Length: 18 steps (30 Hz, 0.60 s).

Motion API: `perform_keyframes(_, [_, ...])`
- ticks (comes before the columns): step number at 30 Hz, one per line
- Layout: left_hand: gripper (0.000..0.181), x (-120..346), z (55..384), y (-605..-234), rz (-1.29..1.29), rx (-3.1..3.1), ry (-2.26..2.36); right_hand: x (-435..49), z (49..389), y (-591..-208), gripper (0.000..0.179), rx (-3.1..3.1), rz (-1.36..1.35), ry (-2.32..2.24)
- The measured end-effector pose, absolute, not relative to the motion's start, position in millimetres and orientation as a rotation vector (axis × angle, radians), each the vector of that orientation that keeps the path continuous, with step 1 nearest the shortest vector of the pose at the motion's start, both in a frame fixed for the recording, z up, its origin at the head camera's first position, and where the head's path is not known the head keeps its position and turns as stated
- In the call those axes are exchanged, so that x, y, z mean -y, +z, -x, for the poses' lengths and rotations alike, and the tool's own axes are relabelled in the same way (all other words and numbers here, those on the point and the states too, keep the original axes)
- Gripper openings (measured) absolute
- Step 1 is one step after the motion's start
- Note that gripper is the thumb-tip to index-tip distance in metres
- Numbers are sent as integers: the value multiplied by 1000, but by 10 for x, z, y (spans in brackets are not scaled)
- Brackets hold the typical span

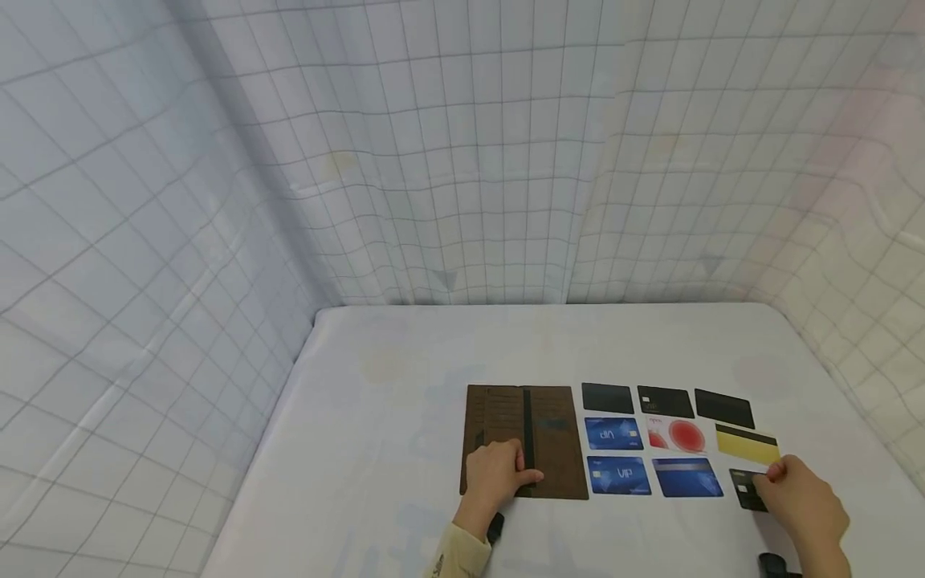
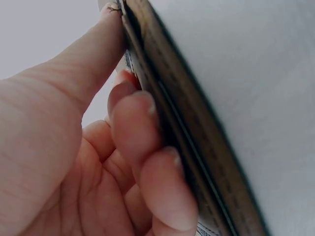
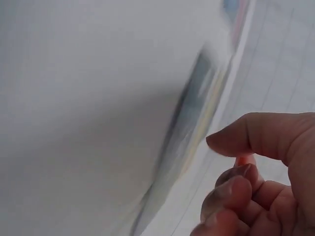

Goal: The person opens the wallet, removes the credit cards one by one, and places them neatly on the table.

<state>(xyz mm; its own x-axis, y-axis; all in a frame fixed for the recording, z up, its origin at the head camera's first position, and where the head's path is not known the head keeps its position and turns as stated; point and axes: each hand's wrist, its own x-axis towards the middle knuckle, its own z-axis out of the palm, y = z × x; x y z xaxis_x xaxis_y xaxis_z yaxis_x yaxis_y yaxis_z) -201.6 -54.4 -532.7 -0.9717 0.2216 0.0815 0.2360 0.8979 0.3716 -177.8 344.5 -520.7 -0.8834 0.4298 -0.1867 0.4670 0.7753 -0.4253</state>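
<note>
A brown wallet [image 1: 560, 449] lies spread open on the white table, with a dark strap [image 1: 528, 425] down its middle. My left hand [image 1: 493, 474] rests on its lower part, fingers bent against it and thumb stretched to the right. In the left wrist view, the fingertips [image 2: 135, 125] are at the wallet's stitched edge [image 2: 202, 123]. My right hand [image 1: 805, 502] is at the right end of a black card [image 1: 744, 488] in the front row. In the right wrist view, its thumb and loosely bent fingers stand beside the card [image 3: 184, 123], nothing between them.
Several other cards lie in rows right of the wallet: black cards [image 1: 665, 401] at the back, a white card with red circles [image 1: 685, 435], a yellow one [image 1: 747, 445], and blue ones [image 1: 686, 478]. Grid-patterned cloth walls [image 1: 462, 160] surround the table [image 1: 383, 449].
</note>
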Motion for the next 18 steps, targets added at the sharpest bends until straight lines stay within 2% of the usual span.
perform_keyframes(6, [43,532,2019,-5354,336,3061,-594,-2860,2035,-5108,24,-3065,-269,-804])
perform_keyframes(11, [43,533,2019,-5379,326,3069,-588,-2296,2302,-5116,16,-3062,161,-912])
perform_keyframes(18, [43,534,2030,-5365,340,3052,-575,-1742,2712,-5268,20,-2961,431,-860])
